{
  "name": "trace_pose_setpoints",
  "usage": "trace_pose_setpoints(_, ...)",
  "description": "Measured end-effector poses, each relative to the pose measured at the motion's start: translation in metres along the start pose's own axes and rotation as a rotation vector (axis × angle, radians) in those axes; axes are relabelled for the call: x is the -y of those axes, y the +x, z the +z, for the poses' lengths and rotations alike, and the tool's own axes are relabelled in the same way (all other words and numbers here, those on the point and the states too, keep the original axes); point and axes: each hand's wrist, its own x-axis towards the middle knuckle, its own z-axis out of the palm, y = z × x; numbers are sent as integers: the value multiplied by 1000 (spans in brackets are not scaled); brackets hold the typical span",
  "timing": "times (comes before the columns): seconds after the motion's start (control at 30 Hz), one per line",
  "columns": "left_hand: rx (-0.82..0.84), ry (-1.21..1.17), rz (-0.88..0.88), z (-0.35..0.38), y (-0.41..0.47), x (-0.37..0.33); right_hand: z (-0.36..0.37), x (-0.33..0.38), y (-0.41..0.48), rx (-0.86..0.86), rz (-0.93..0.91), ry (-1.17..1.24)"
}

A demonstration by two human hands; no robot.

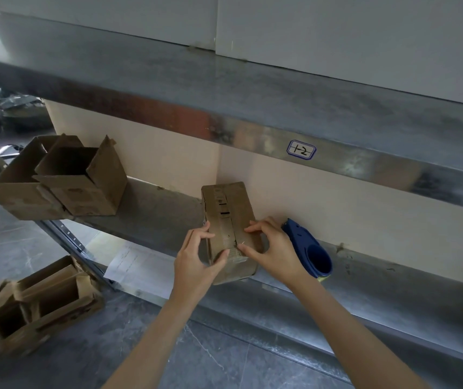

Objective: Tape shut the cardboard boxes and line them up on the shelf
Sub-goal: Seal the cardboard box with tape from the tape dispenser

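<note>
A small closed cardboard box point(228, 214) lies on the metal shelf point(157, 211), flaps folded down, old tape along its top. My left hand point(196, 259) grips its near left corner, thumb under the front edge and fingers on top. My right hand point(269, 248) pinches the right flap near the centre seam. A blue tape dispenser point(308, 248) lies on the shelf just right of my right hand, not held.
Two open cardboard boxes point(81, 181) stand at the shelf's left end. More open boxes point(39, 304) sit on the grey floor at lower left. A white paper sheet point(140, 268) lies under the shelf. An upper shelf point(252, 108) with a "1-2" label point(301, 149) overhangs.
</note>
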Motion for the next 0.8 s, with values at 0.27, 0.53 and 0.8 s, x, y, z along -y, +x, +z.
trace_pose_setpoints(0.27, 10, -16, 2, -1, -1, 4, 5, -2, 0, -11, -11, -73)
trace_pose_setpoints(0.53, 112, -34, 28, -10, 1, 8, -3, -7, -2, 122, -11, -10)
trace_pose_setpoints(0.8, 154, 28, 91, -12, 2, 12, -2, -10, -4, 108, -88, -106)
